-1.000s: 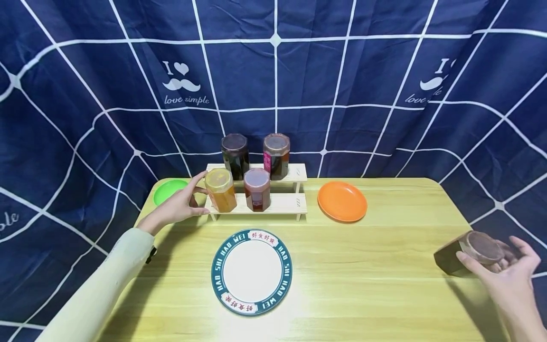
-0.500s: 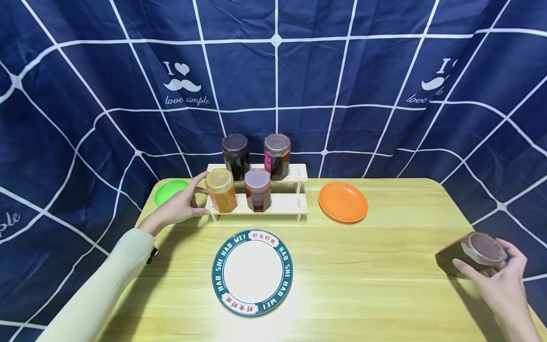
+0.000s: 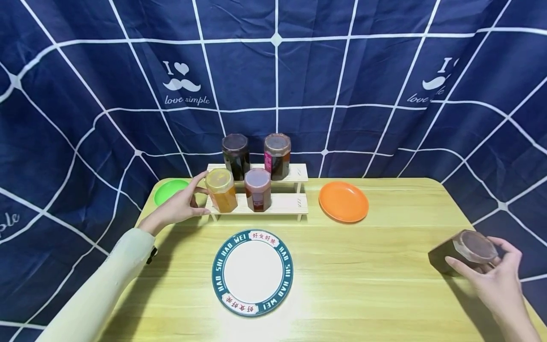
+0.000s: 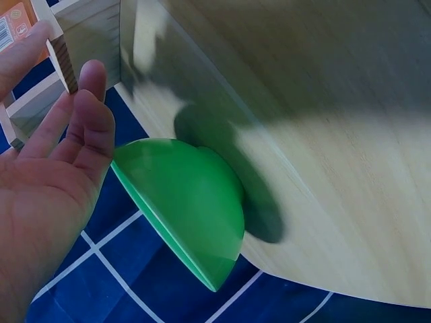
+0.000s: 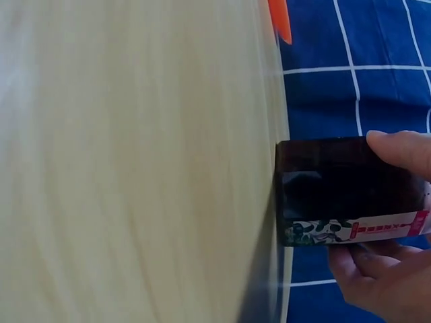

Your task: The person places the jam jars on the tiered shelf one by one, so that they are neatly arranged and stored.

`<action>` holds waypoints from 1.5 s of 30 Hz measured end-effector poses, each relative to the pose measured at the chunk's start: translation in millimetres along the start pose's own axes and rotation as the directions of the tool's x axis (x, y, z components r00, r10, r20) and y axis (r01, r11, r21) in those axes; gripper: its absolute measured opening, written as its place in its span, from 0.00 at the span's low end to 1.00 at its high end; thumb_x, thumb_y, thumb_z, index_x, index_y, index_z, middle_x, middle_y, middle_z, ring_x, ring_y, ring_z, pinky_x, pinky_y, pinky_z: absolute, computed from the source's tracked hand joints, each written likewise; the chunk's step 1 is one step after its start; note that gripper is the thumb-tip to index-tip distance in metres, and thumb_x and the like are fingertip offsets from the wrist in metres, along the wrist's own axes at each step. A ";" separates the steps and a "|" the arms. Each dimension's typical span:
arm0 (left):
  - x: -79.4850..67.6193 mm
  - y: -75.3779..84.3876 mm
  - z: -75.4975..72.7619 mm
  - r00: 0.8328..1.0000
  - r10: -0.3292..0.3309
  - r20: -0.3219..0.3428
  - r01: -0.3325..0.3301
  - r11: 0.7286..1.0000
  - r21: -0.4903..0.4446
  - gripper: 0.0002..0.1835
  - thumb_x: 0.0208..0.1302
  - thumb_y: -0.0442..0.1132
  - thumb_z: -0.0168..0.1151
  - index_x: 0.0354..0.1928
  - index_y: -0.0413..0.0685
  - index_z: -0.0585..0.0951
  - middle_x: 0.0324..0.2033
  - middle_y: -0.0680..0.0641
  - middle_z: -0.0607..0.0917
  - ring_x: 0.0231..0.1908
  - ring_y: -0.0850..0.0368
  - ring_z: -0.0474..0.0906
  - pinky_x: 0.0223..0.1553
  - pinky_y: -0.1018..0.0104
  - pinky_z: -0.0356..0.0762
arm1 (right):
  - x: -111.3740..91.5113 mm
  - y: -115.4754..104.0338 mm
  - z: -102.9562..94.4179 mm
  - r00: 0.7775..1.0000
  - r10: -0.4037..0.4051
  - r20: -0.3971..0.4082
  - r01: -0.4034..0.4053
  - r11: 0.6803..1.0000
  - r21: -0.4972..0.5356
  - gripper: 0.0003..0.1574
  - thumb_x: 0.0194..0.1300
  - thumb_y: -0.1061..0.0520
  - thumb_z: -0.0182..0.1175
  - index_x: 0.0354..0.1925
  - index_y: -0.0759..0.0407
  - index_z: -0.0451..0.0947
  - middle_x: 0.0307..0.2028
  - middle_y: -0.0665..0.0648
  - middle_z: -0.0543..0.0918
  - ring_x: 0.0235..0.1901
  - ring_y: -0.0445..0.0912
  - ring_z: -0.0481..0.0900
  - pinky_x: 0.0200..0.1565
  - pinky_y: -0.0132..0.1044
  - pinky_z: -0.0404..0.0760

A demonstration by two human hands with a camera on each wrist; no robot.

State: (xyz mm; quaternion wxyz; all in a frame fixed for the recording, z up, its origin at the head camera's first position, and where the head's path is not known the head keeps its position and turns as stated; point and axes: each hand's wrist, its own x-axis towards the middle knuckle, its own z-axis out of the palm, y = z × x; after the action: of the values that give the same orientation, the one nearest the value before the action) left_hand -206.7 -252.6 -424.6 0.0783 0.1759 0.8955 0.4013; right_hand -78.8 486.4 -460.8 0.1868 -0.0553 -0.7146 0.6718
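At the right end of the table, my right hand [image 3: 497, 280] grips a dark octagonal jar [image 5: 357, 182] with thumb and fingers on opposite sides. The jar's base is at or close to the tabletop; I cannot tell whether it touches. My left hand [image 3: 183, 202] is spread at the left end of a two-step wooden rack [image 3: 282, 203], close beside a yellow jar [image 3: 223, 192] on the lower step. In the left wrist view its fingers [image 4: 94, 128] are loosely bent near the shelf end. A reddish jar [image 3: 258, 190] stands right of the yellow one.
Two dark jars [image 3: 236, 156] stand on the upper step. A green-rimmed white plate [image 3: 252, 273] lies in front of the rack. An orange plate [image 3: 343, 202] sits to its right, and a green dish [image 3: 170, 191] is behind my left hand. Blue curtain [image 3: 316, 76] surrounds the table.
My right hand's fingers have come in around the dark jar, and hand and jar have shifted slightly left. The left hand and the rack have stayed in place.
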 end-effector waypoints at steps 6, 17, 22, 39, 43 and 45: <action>-0.1 -0.3 0.3 1.000 0.000 0.003 0.000 1.000 0.002 0.62 0.64 0.28 0.79 0.88 0.49 0.45 0.64 0.29 0.83 0.27 0.51 0.80 0.32 0.62 0.78 | -1.4 -7.2 10.1 1.000 0.007 0.002 -0.007 0.999 -0.037 0.61 0.54 0.86 0.70 0.69 0.43 0.57 0.52 0.41 0.86 0.45 0.29 0.87 0.44 0.19 0.80; 0.1 -2.5 -0.3 1.000 0.000 -0.001 0.000 1.000 -0.006 0.62 0.65 0.27 0.79 0.88 0.51 0.45 0.63 0.30 0.84 0.27 0.51 0.79 0.32 0.62 0.78 | -1.0 -30.9 37.7 0.996 0.001 0.084 0.011 0.989 -0.147 0.61 0.58 0.81 0.73 0.71 0.41 0.53 0.52 0.39 0.86 0.45 0.28 0.86 0.41 0.19 0.80; 0.2 -2.4 0.0 1.000 -0.002 -0.001 0.002 1.000 -0.010 0.62 0.65 0.27 0.79 0.89 0.52 0.45 0.64 0.31 0.84 0.27 0.50 0.80 0.32 0.62 0.79 | -1.4 -40.5 55.1 0.994 -0.028 0.104 0.054 0.964 -0.259 0.62 0.58 0.80 0.74 0.73 0.42 0.53 0.48 0.38 0.86 0.40 0.30 0.87 0.35 0.21 0.80; 0.2 -4.7 -0.1 1.000 0.010 -0.008 -0.010 1.000 -0.008 0.61 0.65 0.26 0.79 0.88 0.50 0.46 0.63 0.30 0.84 0.27 0.50 0.81 0.32 0.62 0.80 | 1.4 -65.6 130.7 0.955 -0.139 0.260 0.245 0.865 -0.438 0.64 0.58 0.69 0.82 0.78 0.44 0.54 0.47 0.34 0.86 0.41 0.30 0.86 0.39 0.22 0.78; -0.5 -3.7 0.3 1.000 0.013 -0.007 -0.013 1.000 -0.005 0.61 0.65 0.27 0.79 0.88 0.49 0.45 0.63 0.30 0.84 0.27 0.51 0.81 0.32 0.62 0.79 | 3.2 -68.8 150.8 0.942 -0.137 0.305 0.262 0.868 -0.422 0.64 0.60 0.66 0.82 0.80 0.47 0.53 0.49 0.36 0.86 0.46 0.30 0.86 0.41 0.23 0.79; -0.7 -3.3 0.7 1.000 0.013 -0.008 -0.013 1.000 0.001 0.62 0.65 0.27 0.79 0.88 0.49 0.45 0.63 0.30 0.84 0.27 0.51 0.80 0.32 0.62 0.79 | 4.5 -70.2 160.7 0.938 -0.130 0.321 0.262 0.872 -0.414 0.64 0.60 0.65 0.83 0.80 0.47 0.53 0.50 0.37 0.86 0.47 0.32 0.86 0.41 0.23 0.80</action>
State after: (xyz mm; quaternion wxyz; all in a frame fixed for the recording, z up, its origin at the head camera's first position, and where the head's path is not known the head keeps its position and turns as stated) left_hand -206.7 -254.4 -427.5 0.0722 0.1804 0.8947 0.4021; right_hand -125.7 330.5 -395.5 0.1327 0.0730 -0.8718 0.4659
